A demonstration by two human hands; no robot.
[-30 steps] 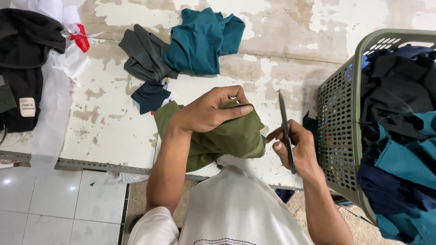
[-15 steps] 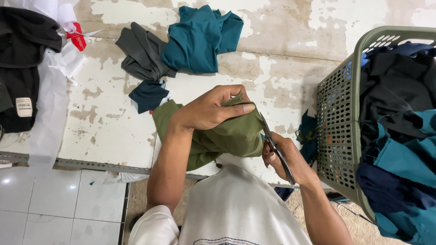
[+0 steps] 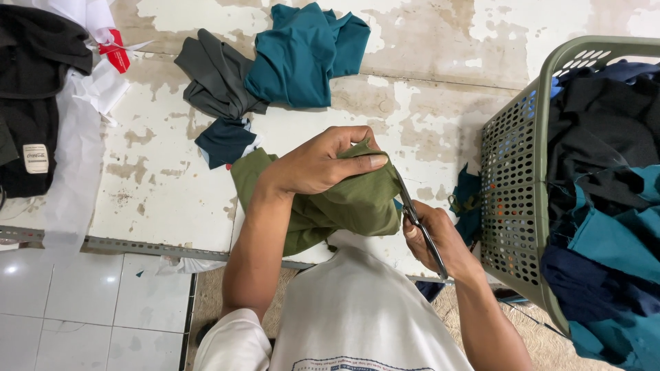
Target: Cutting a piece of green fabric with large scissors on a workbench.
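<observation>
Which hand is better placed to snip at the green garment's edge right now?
Right. The right hand holds the scissors, whose tips meet the olive green garment at its right edge. The left hand is busy gripping the bunched cloth.

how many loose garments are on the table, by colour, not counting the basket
olive green, held in the left hand, scissors in the right hand: 1
teal: 1
grey: 1
dark navy: 1
black: 1
total: 5
</observation>
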